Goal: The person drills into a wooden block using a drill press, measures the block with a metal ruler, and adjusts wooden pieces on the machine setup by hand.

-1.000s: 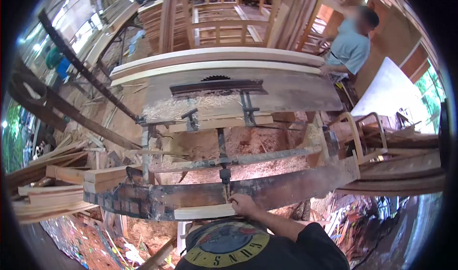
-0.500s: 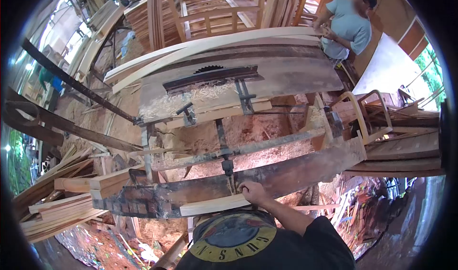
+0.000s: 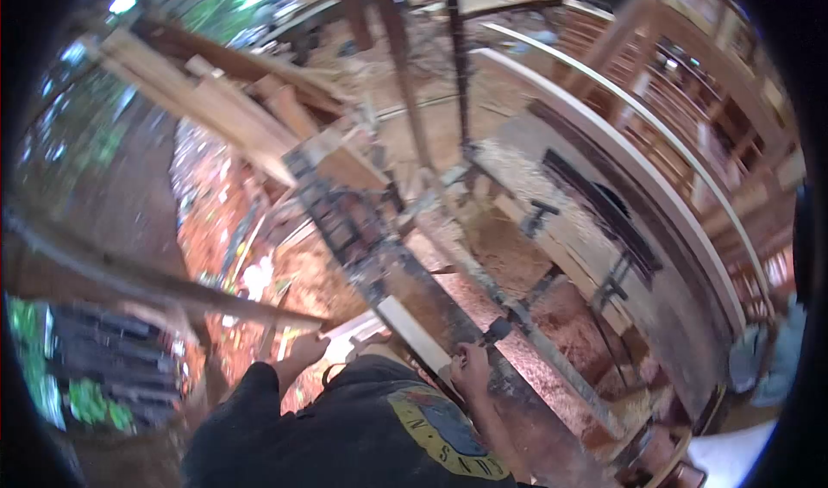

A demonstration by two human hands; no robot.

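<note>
Okay, eyes on the dark bench plank (image 3: 431, 294), because everything gathers round it. Lying along its edge on the wearer's side is a pale wood block (image 3: 416, 333), flat and lined up with it. And there's the right hand (image 3: 470, 370) over the plank, right at the block's end, fingers curled in towards the palm — whether they pinch anything, or just brush the wood, I can't tell.

Over to the left hand (image 3: 305, 350), off the plank on the wearer's side, well apart from the block. Its fingers look bent, but they're blurred, so no call on whether it's gripping. Just beside it ends a long timber (image 3: 181, 274), and between that hand and the plank sits a bright pale piece of wood (image 3: 355, 329).

Across the plank from the wearer — a dark metal fitting (image 3: 498, 328) close to the right hand, then the saw table (image 3: 677, 350), its saw blade (image 3: 612, 197) beside a dark guide bar (image 3: 595, 212). Shavings (image 3: 515, 167) lie scattered there, and long pale boards (image 3: 639, 162) run down the table's side farthest from the plank. Beyond the plank's far end, stacked timber (image 3: 211, 113) juts out.
</note>
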